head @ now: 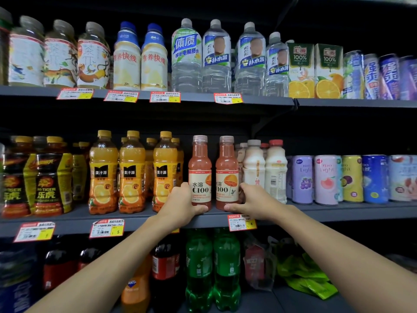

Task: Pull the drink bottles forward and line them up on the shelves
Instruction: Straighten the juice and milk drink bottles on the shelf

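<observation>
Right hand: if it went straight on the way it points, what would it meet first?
The right hand grips the right-hand pink juice bottle, so it would push that first. Its fingers sit close beside the white bottle; depth behind is unclear.

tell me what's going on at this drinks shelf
A person is tidying shop drink shelves. Their left hand grips the left C100 bottle low down; their right hand grips the right C100 bottle. Both stand upright near the front edge of the middle shelf, between orange juice bottles and white bottles.
</observation>
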The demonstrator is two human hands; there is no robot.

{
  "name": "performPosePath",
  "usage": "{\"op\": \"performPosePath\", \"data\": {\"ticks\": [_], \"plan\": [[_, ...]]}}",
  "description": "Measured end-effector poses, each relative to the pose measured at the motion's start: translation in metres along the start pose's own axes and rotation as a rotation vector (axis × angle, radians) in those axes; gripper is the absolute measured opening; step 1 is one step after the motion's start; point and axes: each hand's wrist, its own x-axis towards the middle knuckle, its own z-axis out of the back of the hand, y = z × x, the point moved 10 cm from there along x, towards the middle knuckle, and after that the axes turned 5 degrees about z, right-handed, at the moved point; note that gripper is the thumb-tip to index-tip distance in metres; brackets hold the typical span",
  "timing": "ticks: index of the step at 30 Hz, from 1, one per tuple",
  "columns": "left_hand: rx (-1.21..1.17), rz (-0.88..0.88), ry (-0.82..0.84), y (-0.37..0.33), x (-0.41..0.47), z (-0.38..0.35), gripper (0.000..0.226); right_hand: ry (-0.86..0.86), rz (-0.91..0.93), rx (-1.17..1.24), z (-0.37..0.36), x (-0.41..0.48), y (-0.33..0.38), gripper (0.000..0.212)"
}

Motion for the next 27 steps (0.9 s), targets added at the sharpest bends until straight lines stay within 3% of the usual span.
{"op": "performPosePath", "data": {"ticks": [3, 7, 11, 13, 17, 24, 27], "plan": [[-0.04, 0.011, -0.04, -0.002, -0.009, 0.005, 0.065, -0.031, 0.006, -0.028, 0.004, -0.002, 0.002, 0.067], [-0.161, -0.14, -0.287, -0.03, -0.041, 0.019, 0.048, -0.258, -0.025, 0.047, 0.034, -0.024, -0.013, 0.067], [-0.229, -0.294, -0.189, -0.085, -0.051, -0.018, 0.035, -0.511, -0.114, -0.058, 0.072, -0.056, -0.049, 0.034], [-0.269, -0.297, -0.13, -0.107, -0.045, -0.04, 0.04, -0.54, -0.206, -0.09, 0.079, -0.065, -0.067, 0.036], [-0.29, -0.209, -0.054, -0.133, -0.031, -0.077, 0.047, -0.538, -0.34, -0.087, 0.081, -0.071, -0.087, 0.052], [-0.136, 0.018, 0.04, -0.151, -0.01, -0.114, 0.07, -0.502, -0.488, -0.235, 0.069, -0.064, -0.098, 0.055], [-0.18, 0.151, 0.059, -0.15, 0.003, -0.119, 0.076, -0.497, -0.489, -0.221, 0.069, -0.063, -0.101, 0.051]]}}
